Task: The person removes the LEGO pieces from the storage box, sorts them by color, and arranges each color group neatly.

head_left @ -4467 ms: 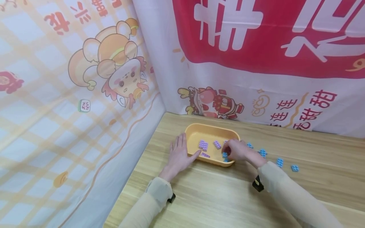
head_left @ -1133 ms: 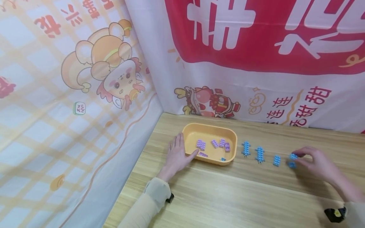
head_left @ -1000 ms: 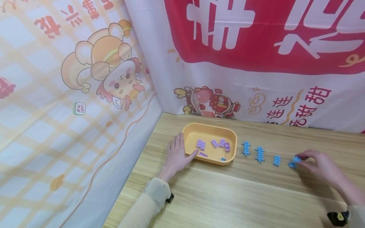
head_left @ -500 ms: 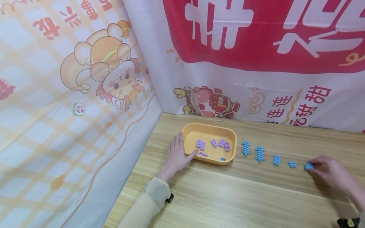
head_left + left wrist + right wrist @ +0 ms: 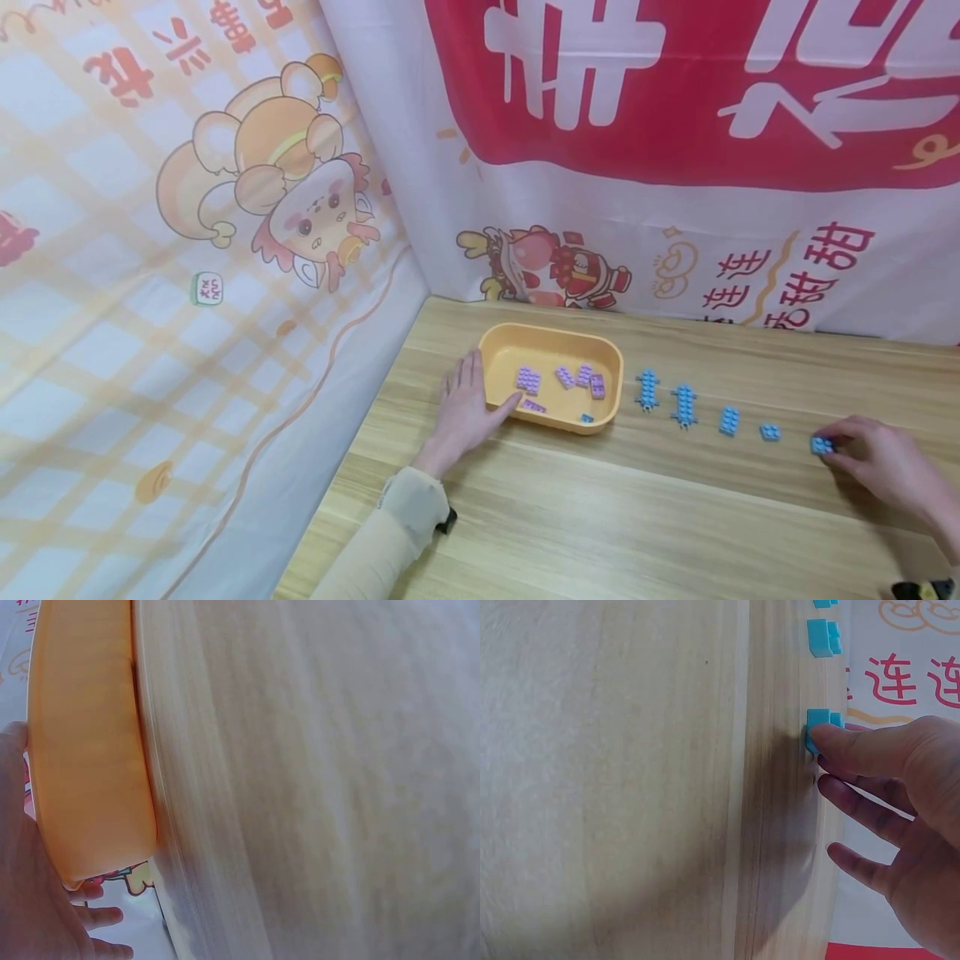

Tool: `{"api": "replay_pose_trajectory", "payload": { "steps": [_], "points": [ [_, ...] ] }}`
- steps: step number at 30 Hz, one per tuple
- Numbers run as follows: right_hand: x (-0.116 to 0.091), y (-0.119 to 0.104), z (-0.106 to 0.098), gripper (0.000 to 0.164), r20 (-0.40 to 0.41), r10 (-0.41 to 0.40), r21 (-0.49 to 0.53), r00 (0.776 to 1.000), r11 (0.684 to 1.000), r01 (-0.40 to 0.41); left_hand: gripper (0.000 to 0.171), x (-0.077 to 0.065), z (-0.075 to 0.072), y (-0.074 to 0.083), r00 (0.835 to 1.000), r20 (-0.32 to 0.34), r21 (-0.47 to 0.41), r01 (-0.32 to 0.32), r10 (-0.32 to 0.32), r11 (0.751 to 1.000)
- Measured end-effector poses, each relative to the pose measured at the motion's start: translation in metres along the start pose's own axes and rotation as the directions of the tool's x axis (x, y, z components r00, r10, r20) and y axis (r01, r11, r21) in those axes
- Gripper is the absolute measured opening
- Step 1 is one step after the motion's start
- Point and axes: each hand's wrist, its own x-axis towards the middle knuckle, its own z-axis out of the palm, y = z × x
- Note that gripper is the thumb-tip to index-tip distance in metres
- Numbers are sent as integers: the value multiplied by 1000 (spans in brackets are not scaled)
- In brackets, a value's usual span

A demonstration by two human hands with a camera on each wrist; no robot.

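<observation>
My right hand (image 5: 885,462) pinches a small blue building brick (image 5: 821,446) between thumb and fingers, at the right end of a row on the tabletop. In the right wrist view that brick (image 5: 816,718) appears down at the wood surface. My left hand (image 5: 465,415) rests against the left end of a yellow-orange tray (image 5: 517,340), its fingers extended along the outside and its thumb at the front rim. Inside the tray lie several purple bricks (image 5: 528,380) and a small blue piece (image 5: 587,418).
Between tray and right hand stand two long blue pieces with side pegs (image 5: 648,391), a blue rectangular brick (image 5: 729,421) and a small square blue brick (image 5: 770,432). Printed cloth (image 5: 555,192) hangs behind the wooden table (image 5: 600,517) and along its left side.
My right hand took blue pieces from the tray to the right, leaving a square brick at the row's end. It then moved farther right with another. My left hand stayed at the tray.
</observation>
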Motion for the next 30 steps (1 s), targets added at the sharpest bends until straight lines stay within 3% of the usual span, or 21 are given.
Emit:
{"api": "replay_pose_trajectory", "payload": {
  "steps": [13,19,24,30],
  "points": [
    [-1,1,1,30,9,-3,-2,1000,1000,3,118,1,-1,-1,1000,6,-21,-4,5,1000],
    [1,-2,-1,45,32,28,34,999,999,-29,117,0,-1,-1,1000,4,-21,-5,5,1000],
    [6,-9,-5,54,-58,-60,36,997,997,62,117,0,0,-1,1000,-1,-24,-14,14,1000],
    [19,-31,-14,56,-108,-156,17,982,987,159,119,-1,-2,-1,1000,3,-18,-14,14,1000]
  ]
}}
